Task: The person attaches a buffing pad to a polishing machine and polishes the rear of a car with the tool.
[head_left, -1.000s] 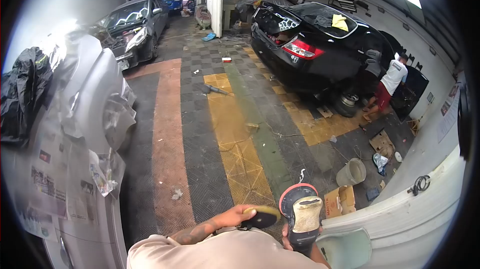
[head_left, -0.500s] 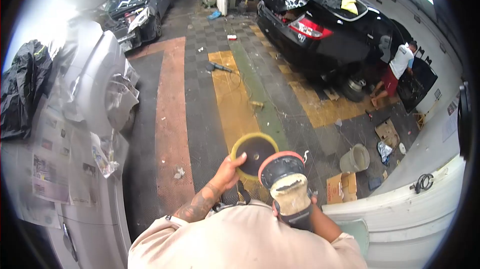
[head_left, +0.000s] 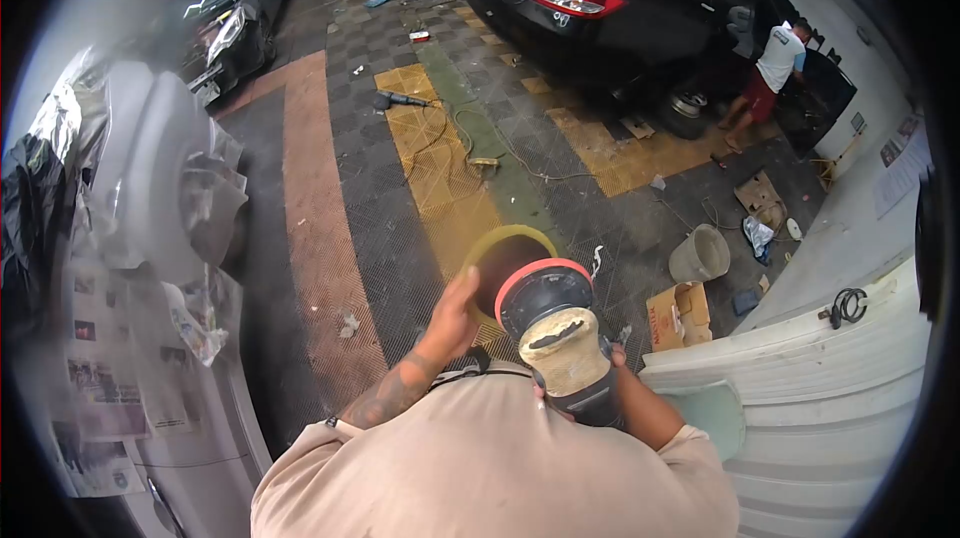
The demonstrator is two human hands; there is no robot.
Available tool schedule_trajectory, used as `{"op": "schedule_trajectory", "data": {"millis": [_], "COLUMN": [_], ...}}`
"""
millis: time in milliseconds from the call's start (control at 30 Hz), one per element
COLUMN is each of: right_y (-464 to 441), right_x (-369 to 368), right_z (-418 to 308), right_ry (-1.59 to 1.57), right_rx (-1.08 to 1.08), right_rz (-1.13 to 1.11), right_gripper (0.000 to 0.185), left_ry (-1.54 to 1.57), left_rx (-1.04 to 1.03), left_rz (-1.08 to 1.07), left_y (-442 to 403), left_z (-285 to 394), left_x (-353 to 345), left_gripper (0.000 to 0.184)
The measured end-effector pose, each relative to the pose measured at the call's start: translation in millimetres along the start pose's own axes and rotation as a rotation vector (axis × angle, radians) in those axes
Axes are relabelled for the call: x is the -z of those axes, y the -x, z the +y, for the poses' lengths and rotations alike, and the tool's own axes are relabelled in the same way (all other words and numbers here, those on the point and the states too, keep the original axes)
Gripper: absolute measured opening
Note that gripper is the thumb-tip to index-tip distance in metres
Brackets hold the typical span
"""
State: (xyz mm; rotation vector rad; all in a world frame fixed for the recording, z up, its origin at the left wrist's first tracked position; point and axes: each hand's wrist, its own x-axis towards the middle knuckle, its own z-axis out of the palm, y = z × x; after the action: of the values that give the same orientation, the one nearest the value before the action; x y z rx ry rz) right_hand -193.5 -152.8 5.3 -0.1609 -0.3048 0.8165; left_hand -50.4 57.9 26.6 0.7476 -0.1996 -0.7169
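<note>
At lower centre, the left hand (head_left: 453,318) pinches the edge of the yellow-rimmed pad (head_left: 503,260); the right hand (head_left: 619,354) is closed around the sander (head_left: 566,343). Now the sander covers more of the pad; if they touch, I cannot tell.

The pad (head_left: 510,260) is at the left hand (head_left: 455,316), before the torso (head_left: 490,458); the sander (head_left: 565,343) is to its right, at the right hand (head_left: 617,356). Beyond them, a power tool (head_left: 402,99) lies on the floor (head_left: 385,198), between one car (head_left: 225,13) at far left and another (head_left: 620,53) at right, a co-worker (head_left: 775,63) beside it. Right of the sander, a bucket (head_left: 699,255) stands behind a box (head_left: 668,322)
</note>
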Motion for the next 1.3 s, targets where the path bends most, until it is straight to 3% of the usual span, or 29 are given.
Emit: {"op": "schedule_trajectory", "data": {"millis": [300,500,833,933,1000,1100,1300], "right_y": [2,2,0,3,5,3,26], "right_x": [-6,-5,-5,-1,3,9,10], "right_z": [11,10,6,9,12,11,5], "right_ry": [-0.07,-0.106,-0.132,-0.148,-0.159,-0.147,-0.073], "right_rx": [-0.006,-0.028,-0.06,-0.048,-0.025,-0.059,0.002], "right_rz": [-0.018,-0.019,-0.049,-0.057,-0.048,-0.08,-0.001], "right_gripper": [0.115,0.113,0.11,0.109,0.108,0.108,0.106], "left_ry": [-0.121,-0.208,-0.083,-0.144,-0.048,-0.028,0.201], "left_rx": [0.027,0.001,0.003,-0.001,0.025,0.026,0.042], "left_rz": [0.006,-0.117,-0.132,-0.232,-0.115,-0.108,-0.22], "left_y": [1,6,15,14,16,18,22], "left_z": [-14,-9,-9,-19,-20,-21,-29], "left_x": [19,8,-11,5,-2,-3,14], "left_gripper": [0.052,0.052,0.053,0.053,0.035,0.029,0.045]}}
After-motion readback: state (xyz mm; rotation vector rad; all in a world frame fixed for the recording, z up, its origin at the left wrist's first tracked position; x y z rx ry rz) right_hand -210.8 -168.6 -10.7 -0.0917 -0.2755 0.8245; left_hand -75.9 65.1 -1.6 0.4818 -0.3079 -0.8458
